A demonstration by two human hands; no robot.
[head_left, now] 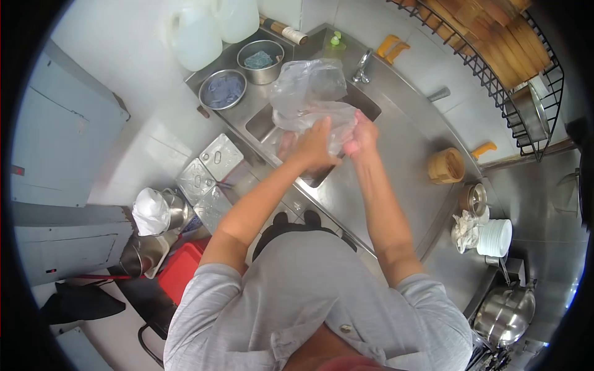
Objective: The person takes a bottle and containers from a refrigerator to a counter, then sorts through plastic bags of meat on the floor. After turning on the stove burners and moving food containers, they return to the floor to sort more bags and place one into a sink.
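A clear plastic bag (309,83) is held up over the steel sink (260,123), its upper part puffed out towards the back. My left hand (314,147) grips the near side of the bag, fingers partly stretched along the film. My right hand (364,133) is closed on the bag's right edge. Something pinkish (287,144) shows beside my left hand, low in the sink area; I cannot make out what it is. The bag covers much of the sink.
Behind the sink stand a faucet (362,68) and a green-topped soap bottle (335,44). Two metal bowls with cloth-like contents, a bowl (223,89) and a deeper pot (267,73), sit left. A bamboo steamer (445,166) and stacked white plates (495,238) stand right.
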